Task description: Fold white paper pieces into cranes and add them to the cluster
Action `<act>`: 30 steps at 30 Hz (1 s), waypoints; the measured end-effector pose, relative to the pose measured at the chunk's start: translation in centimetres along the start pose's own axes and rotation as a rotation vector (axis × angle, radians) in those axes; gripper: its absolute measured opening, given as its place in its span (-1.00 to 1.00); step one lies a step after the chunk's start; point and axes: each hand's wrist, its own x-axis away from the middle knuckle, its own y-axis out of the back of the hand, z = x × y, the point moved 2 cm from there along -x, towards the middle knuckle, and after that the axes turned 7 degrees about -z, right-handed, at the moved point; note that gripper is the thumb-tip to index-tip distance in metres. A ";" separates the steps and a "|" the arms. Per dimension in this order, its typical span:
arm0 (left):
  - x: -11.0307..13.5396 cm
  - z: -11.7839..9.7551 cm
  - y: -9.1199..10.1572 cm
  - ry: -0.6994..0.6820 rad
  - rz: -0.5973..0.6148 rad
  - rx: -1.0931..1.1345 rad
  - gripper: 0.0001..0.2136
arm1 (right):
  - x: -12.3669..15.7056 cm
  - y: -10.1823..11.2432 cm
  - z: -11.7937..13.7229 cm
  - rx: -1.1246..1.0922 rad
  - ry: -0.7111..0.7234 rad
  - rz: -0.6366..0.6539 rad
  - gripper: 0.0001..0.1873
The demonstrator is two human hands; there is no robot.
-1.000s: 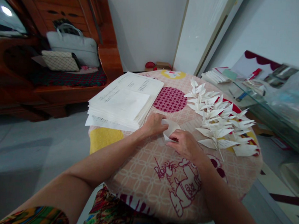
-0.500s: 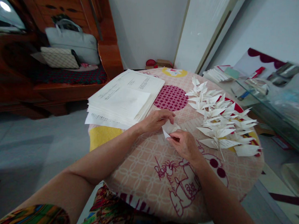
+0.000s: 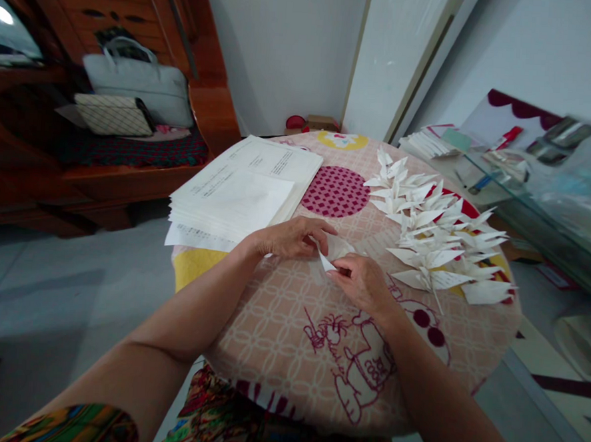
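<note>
A small folded white paper piece [image 3: 334, 251] lies on the round table [image 3: 288, 340] with a pink patterned cloth. My left hand [image 3: 289, 237] pinches its near left edge, fingers curled over it. My right hand [image 3: 364, 282] is closed on the paper's lower corner from the right. Both hands press the piece against the cloth. A stack of white paper sheets [image 3: 242, 191] lies just left of my left hand. Several finished folded paper cranes [image 3: 432, 239] are spread out to the right of my right hand.
A wooden bench [image 3: 103, 162] with a grey bag [image 3: 138, 85] and a quilted purse [image 3: 114, 114] stands at the left. A glass-topped table [image 3: 537, 202] with papers and pens sits at the right. Grey tiled floor [image 3: 46, 286] lies beside the round table.
My left hand lifted off the paper and shifted to pinch its edge, fingers now raised over it. My right hand slid slightly left along the lower corner. The view drifted a little.
</note>
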 end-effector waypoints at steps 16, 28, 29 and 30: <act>-0.6 0.8 -0.7 -0.061 -0.028 -0.095 -0.90 | -0.1 0.2 0.9 0.122 -0.171 -0.014 -0.83; -1.2 0.4 -1.5 -0.066 -0.089 -0.244 -0.89 | -0.1 0.0 0.7 0.176 -0.132 -0.019 -0.82; -1.2 0.4 -1.6 -0.069 -0.091 -0.248 -0.89 | -0.2 0.0 0.7 0.176 -0.135 -0.018 -0.83; -1.3 0.5 -1.6 -0.073 -0.092 -0.255 -0.91 | -0.2 0.0 0.8 0.178 -0.137 -0.017 -0.83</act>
